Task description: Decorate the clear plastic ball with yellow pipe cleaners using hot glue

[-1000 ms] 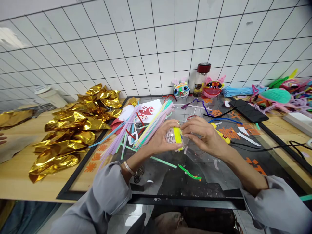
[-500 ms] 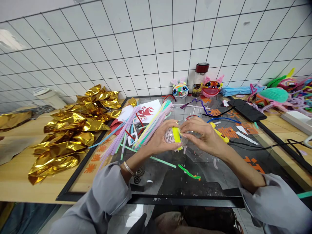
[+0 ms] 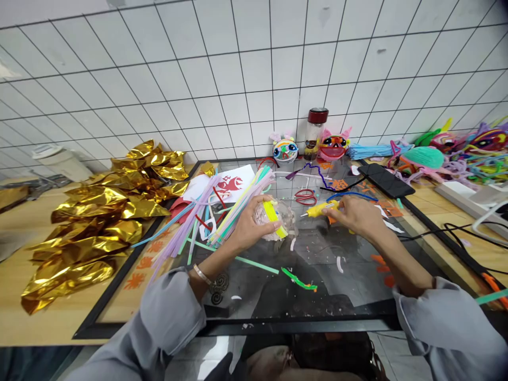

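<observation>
My left hand is wrapped round a clear plastic ball that has a yellow pipe-cleaner band across it and pale fibre on its left part. In my right hand is a yellow hot glue gun, its metal nozzle pointing left toward the ball, a short gap apart. Red-handled scissors lie just behind the two hands. A bundle of pastel pipe cleaners rests to the left of the ball. A green pipe-cleaner piece lies in front on the dark glass.
Crumpled gold foil covers the left side. Against the tiled wall stand two decorated animal heads and a bottle. A phone, a power strip, black cables and colourful pipe-cleaner crafts are on the right.
My right hand has left the ball and taken hold of the glue gun, drawing its nozzle leftward. My left hand keeps the ball, now tilted. The view has shifted slightly right.
</observation>
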Motion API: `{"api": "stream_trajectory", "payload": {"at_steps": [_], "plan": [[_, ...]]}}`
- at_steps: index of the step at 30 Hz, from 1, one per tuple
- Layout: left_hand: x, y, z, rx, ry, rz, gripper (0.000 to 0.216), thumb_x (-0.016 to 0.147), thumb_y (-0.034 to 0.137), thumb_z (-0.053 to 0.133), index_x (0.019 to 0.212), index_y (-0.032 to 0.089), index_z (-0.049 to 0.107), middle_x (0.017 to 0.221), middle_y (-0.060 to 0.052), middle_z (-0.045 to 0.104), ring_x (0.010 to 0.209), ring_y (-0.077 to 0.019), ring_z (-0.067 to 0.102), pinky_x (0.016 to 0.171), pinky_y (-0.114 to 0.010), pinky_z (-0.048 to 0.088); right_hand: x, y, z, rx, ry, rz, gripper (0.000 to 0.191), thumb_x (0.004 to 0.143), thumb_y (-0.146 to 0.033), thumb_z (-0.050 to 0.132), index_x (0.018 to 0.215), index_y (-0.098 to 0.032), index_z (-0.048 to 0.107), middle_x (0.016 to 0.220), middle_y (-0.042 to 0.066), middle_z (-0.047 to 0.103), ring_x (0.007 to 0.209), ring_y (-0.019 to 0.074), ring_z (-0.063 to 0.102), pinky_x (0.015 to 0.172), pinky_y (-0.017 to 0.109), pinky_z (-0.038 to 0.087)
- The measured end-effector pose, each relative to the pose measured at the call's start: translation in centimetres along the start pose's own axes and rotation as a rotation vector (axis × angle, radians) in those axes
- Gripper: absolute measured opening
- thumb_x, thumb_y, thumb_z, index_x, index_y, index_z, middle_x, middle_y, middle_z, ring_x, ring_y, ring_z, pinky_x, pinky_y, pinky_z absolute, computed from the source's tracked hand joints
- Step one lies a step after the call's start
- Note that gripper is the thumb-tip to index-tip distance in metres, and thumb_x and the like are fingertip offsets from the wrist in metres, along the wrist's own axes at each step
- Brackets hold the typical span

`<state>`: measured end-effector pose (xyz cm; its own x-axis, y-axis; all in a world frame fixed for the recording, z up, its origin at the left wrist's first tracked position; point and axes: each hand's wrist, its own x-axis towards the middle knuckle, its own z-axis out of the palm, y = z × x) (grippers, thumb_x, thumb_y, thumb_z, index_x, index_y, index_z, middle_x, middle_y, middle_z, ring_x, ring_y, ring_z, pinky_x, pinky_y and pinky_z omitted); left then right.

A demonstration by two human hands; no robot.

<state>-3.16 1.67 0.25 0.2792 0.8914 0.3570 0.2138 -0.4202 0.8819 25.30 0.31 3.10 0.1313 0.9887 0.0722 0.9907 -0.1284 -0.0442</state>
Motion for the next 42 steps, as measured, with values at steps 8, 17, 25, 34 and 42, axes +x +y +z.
{"api": "stream_trajectory", "payload": {"at_steps": [8,17,25,34,42], "plan": [[0.2,-0.5,-0.1,-0.059,0.034,-0.054,0.055,0.064,0.037,0.076,0.112,0.021,0.053,0.115,-0.005,0.061,0.102,-0.021,0.059,0.094,-0.035,0.047,-0.4,-1.6,-0.4,-0.044,-0.185,0.069,0.043,0.083,-0.051,0.056,0.097,-0.013,0.07,0.098,0.021,0.073,0.092,0.0362,0.07,0.067,0.039,0.048],[0.4,-0.9,0.1,-0.075,0.053,-0.066,0.054,0.064,0.036,0.076,0.111,0.021,0.055,0.112,-0.004,0.062,0.097,-0.0199,0.058,0.091,-0.034,0.048,-0.5,-1.3,0.1,0.443,0.35,0.049,0.035,0.074,-0.047,0.058,0.094,-0.018,0.064,0.085,0.01,0.072,0.078,0.0271,0.067,0.064,0.034,0.046],[0.3,0.1,0.3,-0.069,0.031,-0.085,0.054,0.064,0.034,0.076,0.111,0.02,0.055,0.107,-0.003,0.062,0.096,-0.0211,0.059,0.092,-0.036,0.049,-2.8,-3.7,0.5,0.624,0.69,-0.15,0.026,0.077,-0.044,0.063,0.091,-0.023,0.057,0.086,0.01,0.069,0.075,0.0262,0.065,0.068,0.04,0.051],[0.1,0.5,0.4,-0.003,0.008,-0.034,0.055,0.065,0.034,0.078,0.113,0.02,0.055,0.121,-0.007,0.061,0.113,-0.0244,0.059,0.102,-0.039,0.045,-3.2,-3.7,0.5,0.534,0.788,-0.262,0.022,0.083,-0.043,0.063,0.092,-0.026,0.054,0.086,0.01,0.067,0.077,0.0258,0.065,0.066,0.04,0.052],[0.1,0.6,0.5,-0.017,0.004,-0.017,0.054,0.066,0.035,0.077,0.112,0.02,0.055,0.121,-0.007,0.06,0.115,-0.025,0.057,0.104,-0.039,0.044,-3.2,-3.7,0.4,0.527,0.792,-0.298,0.021,0.085,-0.044,0.063,0.091,-0.026,0.053,0.084,0.009,0.065,0.078,0.0258,0.064,0.067,0.04,0.052]]}}
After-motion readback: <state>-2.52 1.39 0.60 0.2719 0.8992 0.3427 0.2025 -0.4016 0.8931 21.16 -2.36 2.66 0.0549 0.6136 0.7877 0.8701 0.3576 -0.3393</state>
